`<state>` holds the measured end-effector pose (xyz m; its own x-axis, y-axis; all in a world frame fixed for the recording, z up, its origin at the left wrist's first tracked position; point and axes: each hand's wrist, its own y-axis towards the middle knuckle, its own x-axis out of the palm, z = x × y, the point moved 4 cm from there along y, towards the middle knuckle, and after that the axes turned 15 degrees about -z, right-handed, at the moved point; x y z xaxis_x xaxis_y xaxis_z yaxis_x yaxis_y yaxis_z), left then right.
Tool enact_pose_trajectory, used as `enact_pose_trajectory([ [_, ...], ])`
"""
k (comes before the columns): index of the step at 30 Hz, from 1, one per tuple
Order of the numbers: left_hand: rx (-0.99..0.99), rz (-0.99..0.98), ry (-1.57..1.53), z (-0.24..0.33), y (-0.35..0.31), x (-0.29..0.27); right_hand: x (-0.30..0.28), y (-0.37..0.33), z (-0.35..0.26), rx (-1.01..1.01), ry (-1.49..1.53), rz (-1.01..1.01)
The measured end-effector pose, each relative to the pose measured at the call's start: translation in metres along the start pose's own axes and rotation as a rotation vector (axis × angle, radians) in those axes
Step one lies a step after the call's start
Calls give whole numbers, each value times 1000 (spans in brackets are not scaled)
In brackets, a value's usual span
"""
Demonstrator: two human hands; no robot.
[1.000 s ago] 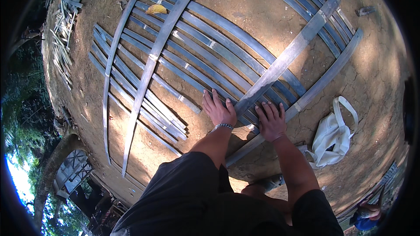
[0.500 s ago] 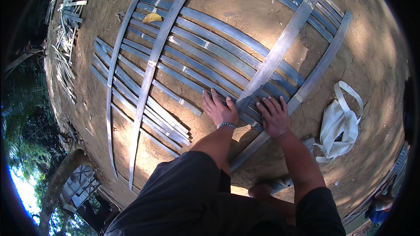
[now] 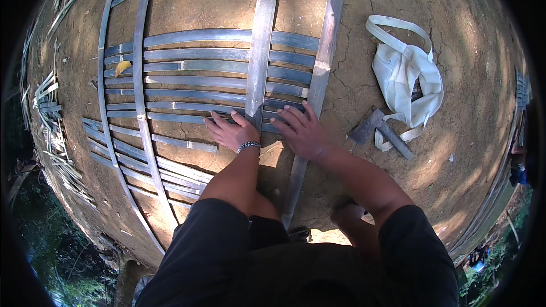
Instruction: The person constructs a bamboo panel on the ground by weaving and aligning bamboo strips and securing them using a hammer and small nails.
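Note:
My left hand [image 3: 234, 133], with a chain bracelet at the wrist, lies palm down with its fingers apart on the lowest crosswise bamboo slats [image 3: 196, 107]. Its fingertips are just left of the lower end of a wide lengthwise bamboo strip [image 3: 263, 34]. On the other side of that strip, my right hand [image 3: 307, 135] rests on the slat ends, fingers spread. Its fingertips are close to the outer lengthwise strip [image 3: 324, 51]. The slats cross the long strips like a lattice on the ground. Neither hand grasps anything.
Two narrower lengthwise strips [image 3: 139, 57] cross the slats at left, near a yellow leaf [image 3: 121, 68]. Loose slats [image 3: 182, 171] lie at lower left. A white cloth bag [image 3: 406, 74] and a hatchet-like tool [image 3: 393, 136] lie at right. Split bamboo pieces [image 3: 51, 131] are piled far left.
The view has turned, so the lattice appears more level and farther left. The hatchet-like tool now shows clearly beside the bag. Both hands stay on the slat ends.

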<state>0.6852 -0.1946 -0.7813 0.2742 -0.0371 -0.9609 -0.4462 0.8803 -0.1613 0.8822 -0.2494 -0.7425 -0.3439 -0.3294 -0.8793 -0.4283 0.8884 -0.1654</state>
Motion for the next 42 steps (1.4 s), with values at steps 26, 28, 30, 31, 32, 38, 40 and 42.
enact_pose_trajectory([
  [26, -20, 74, 31, -9, 7, 8, 52, -32, -52, 52, 35, 83],
  [28, -8, 90, 34, -10, 7, 11, 51, -33, -51, 51, 47, 149],
  [30, -2, 90, 37, -10, 7, 12, 50, -34, -49, 58, 83, 200],
  [31, -2, 81, 37, -10, 7, 12, 49, -36, -48, 66, 114, 217],
  [32, -1, 72, 38, -8, 6, 11, 48, -37, -46, 74, 144, 235],
  [38, -25, 27, 38, -4, 4, 7, 38, -50, -44, 124, 346, 287],
  [40, -28, 31, 36, -6, 4, 9, 37, -60, -47, 150, 376, 299],
  [42, -24, 32, 31, -7, 4, 9, 37, -71, -47, 209, 388, 309],
])
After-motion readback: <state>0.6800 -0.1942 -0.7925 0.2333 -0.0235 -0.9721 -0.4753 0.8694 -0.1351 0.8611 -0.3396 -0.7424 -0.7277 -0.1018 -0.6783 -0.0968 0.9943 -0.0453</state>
